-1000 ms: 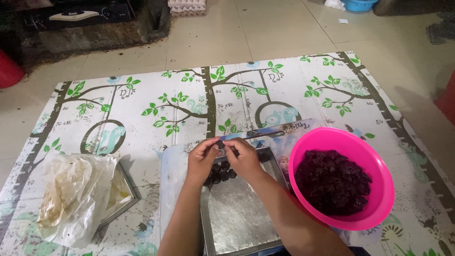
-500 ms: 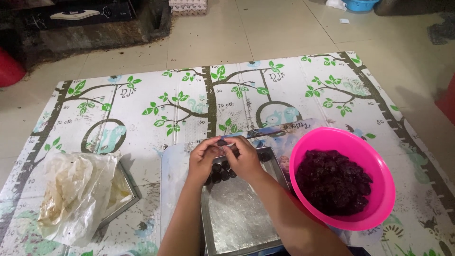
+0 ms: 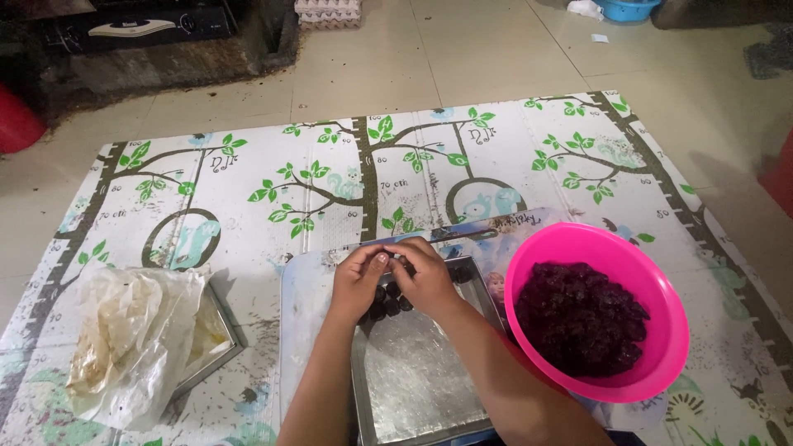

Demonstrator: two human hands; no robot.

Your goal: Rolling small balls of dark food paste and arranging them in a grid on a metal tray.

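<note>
From where I sit, both hands meet over the far end of the shallow rectangular metal tray (image 3: 417, 376), which rests on a pale plastic sheet on the tree-printed play mat (image 3: 248, 190). The left hand (image 3: 357, 281) and the right hand (image 3: 429, 277) are curled inward, fingertips touching around a small dark lump — I judge it to be a pinch of the dark purple-black filling being rolled, though the piece itself is mostly hidden between the fingers. Both sets of fingers are closed on it, not clenched hard.

A few small dark balls (image 3: 387, 301) already lie in the tray's far end, just under the hands; most of the tray is bare. The bright pink round plastic bowl (image 3: 661, 289), heaped with the same dark mass, stands just beside the tray on the right.

To do this well I would keep the pressure light and even, turn the lump between the fingertips until it is round, and set it snug beside the others without squashing them.

Both forearms come in from the near edge, wrists bent down, elbows tucked. To the left, a second metal tray (image 3: 223, 351) sits under a crumpled pale plastic bag (image 3: 124, 339).
</note>
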